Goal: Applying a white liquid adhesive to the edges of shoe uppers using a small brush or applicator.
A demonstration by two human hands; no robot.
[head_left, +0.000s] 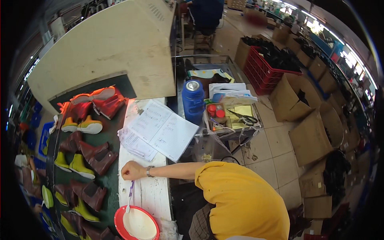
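Note:
My right hand (pixel 133 171), with a metal watch on its wrist, reaches left over the white ledge, its fingers closed around the top of a thin purple-and-white handle, apparently a brush (pixel 131 191). The brush's white lower end meets the rim of a red bowl (pixel 117 221) that has a pale cream filling. Beside the hand, brown ankle boots (pixel 98 157) and yellow-green boots (pixel 82 166) stand in pairs on a dark green belt (pixel 112 188). Paper sheets (pixel 162 130) lie on the ledge beyond my hand. My left hand is out of view.
A large cream machine housing (pixel 108 52) covers the belt's far end, where boots glow orange. Right of the ledge, a cart holds a blue flask (pixel 193 102) and scissors (pixel 243 117). Farther right are a red crate (pixel 256 74) and cardboard boxes (pixel 316 134). A person (pixel 206 16) sits behind.

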